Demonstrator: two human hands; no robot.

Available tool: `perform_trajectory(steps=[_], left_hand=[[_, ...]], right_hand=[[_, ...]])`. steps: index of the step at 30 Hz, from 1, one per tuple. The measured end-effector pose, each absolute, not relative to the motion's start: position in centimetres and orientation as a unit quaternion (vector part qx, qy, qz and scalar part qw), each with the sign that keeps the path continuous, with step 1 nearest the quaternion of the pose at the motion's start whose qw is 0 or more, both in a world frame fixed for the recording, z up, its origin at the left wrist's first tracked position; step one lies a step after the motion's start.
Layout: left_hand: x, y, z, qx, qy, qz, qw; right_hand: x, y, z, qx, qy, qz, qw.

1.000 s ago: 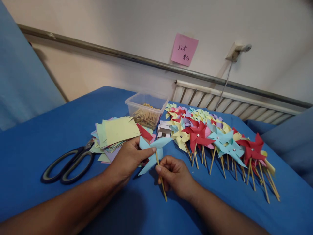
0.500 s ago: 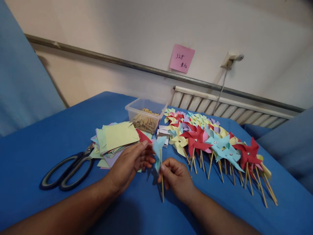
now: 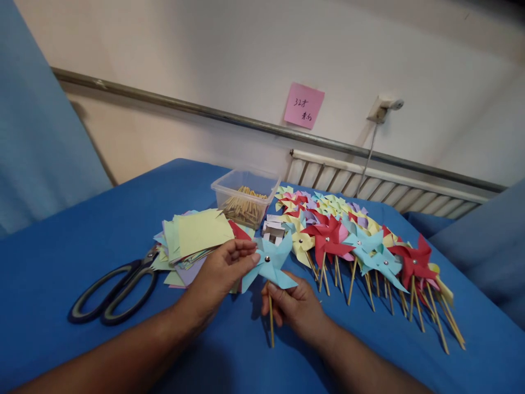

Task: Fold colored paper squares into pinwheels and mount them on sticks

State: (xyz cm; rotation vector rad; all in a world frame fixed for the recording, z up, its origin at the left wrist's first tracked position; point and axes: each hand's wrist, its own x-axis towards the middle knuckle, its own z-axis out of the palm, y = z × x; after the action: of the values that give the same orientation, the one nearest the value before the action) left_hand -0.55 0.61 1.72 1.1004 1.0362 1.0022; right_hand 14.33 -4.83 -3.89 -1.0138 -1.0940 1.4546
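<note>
A light blue paper pinwheel (image 3: 271, 264) with a shiny pin at its centre faces me, upright on a thin wooden stick. My right hand (image 3: 297, 306) pinches that stick just below the paper blades. On the other side, my left hand (image 3: 223, 268) has thumb and fingers closed at the pinwheel's left blade. Behind the left wrist lies a stack of cut paper sheets (image 3: 203, 232), pale yellow on top. A small white box (image 3: 273, 227), its front open, sits just behind the pinwheel.
Many finished pinwheels (image 3: 328, 238) in red, blue, yellow and purple lie in rows at the right. A clear plastic tub (image 3: 246, 197) of wooden sticks stands at the back. Large scissors (image 3: 118, 290) rest at the left of the blue table (image 3: 176, 180). A radiator (image 3: 381, 186) is behind.
The light blue pinwheel has turned from edge-on to facing me. My left hand has closed at its blade, from loosely spread fingers. My right hand stays on the stick.
</note>
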Motion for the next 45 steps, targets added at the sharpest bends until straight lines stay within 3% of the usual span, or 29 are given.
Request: perform_trajectory(steps=[11,30,36,45], left_hand=[[-0.5,0.3,1.0,0.488,0.422,0.37,0.669],[-0.6,1.5,2.6,0.499,0.499,0.419,0.571],[-1.1,1.6,3.7,0.532,0.531,0.461,0.471],[-0.6,0.9,3.1,0.507,0.444,0.475,0.565]], right_hand=[[14.5,-4.6,-4.2,-0.401,-0.504,0.604,0.469],[14.1,-3.1,-3.7,-0.385,-0.497,0.631,0.454],[13.5,-2.8,-4.6,-0.432,-0.448,0.62,0.478],[13.9,-3.2,-4.5,-0.422,-0.425,0.56,0.571]])
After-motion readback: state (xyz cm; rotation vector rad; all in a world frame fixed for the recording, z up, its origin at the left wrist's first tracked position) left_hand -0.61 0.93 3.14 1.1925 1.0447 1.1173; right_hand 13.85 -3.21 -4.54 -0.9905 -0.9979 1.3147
